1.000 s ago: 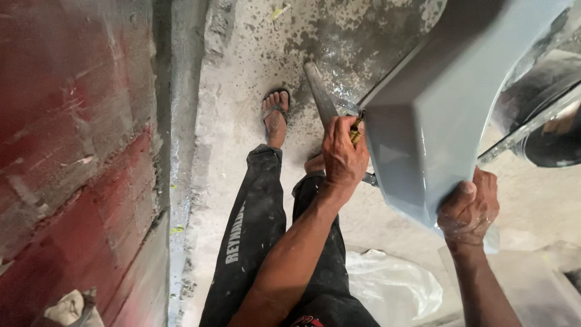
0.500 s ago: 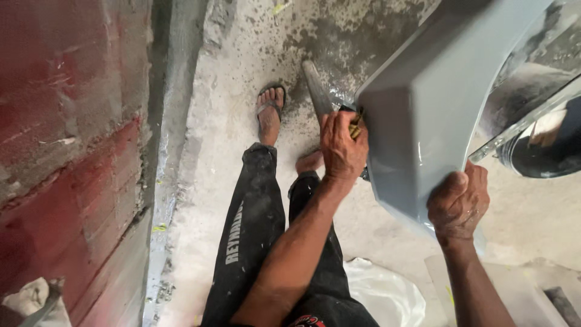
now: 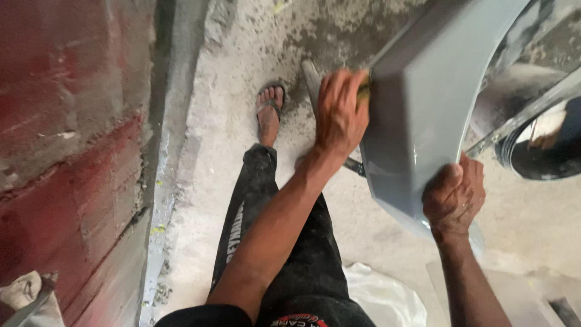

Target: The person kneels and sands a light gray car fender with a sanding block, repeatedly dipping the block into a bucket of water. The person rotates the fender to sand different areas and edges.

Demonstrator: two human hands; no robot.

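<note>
A person seated on a dusty concrete floor works the edge of a grey body panel (image 3: 423,115) with both hands.

The panel stands tilted above the person's legs, filling the upper right of the view, its lower corner close over the floor. The left hand (image 3: 340,115) is curled against the panel's left edge, fingers closed on a small yellowish piece (image 3: 363,91), too blurred to identify. The right hand (image 3: 455,197) clamps the panel's lower edge, thumb on the face, fingers wrapped behind. Dark trousers (image 3: 266,242) stretch toward a sandalled foot (image 3: 269,109) on open floor. A red wall (image 3: 66,151) closes off the left side, a pale strip of floor running between it and the leg. A dark round opening (image 3: 544,148) sits just right of the panel, and white sheeting (image 3: 381,297) lies beside the thigh.
</note>
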